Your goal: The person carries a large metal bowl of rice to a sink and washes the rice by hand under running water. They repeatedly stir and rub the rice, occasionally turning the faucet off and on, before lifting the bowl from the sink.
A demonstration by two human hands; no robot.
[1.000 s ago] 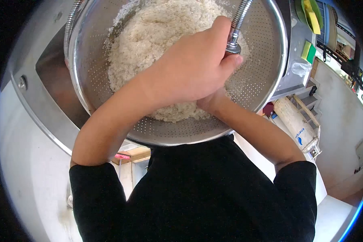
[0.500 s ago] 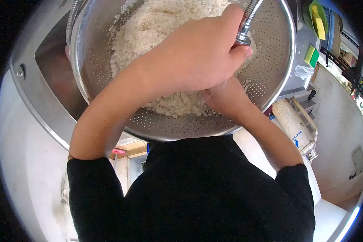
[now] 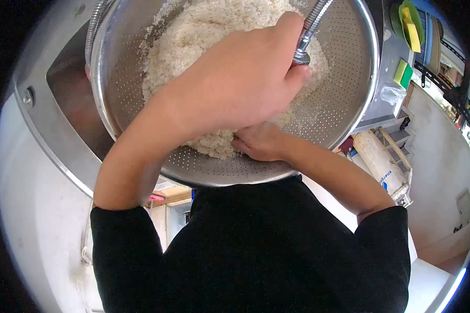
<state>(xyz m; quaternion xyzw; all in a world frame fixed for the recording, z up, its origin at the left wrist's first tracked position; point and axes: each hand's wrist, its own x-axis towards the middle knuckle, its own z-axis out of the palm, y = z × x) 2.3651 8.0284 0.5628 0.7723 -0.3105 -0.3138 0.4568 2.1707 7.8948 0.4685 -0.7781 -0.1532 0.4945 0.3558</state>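
A large perforated steel colander (image 3: 368, 78) holds a mound of wet white rice (image 3: 203, 31). My left hand (image 3: 240, 78) reaches across it and is closed around the metal spray head of a flexible faucet hose (image 3: 304, 44), which points down at the rice. My right hand (image 3: 261, 142) lies lower, under the left wrist, with its fingers pushed into the near edge of the rice. Its fingers are partly hidden by the grains and by my left hand.
The colander sits over a steel sink (image 3: 70, 99) set in a white counter (image 3: 31, 208). Yellow-green sponges (image 3: 402, 73) lie on the sink's right ledge, and a green dish (image 3: 410, 21) is beyond them. My black shirt (image 3: 256, 250) fills the lower view.
My right hand has slid left through the rice, toward the colander's near wall. My left hand has shifted the spray head slightly left and back over the mound.
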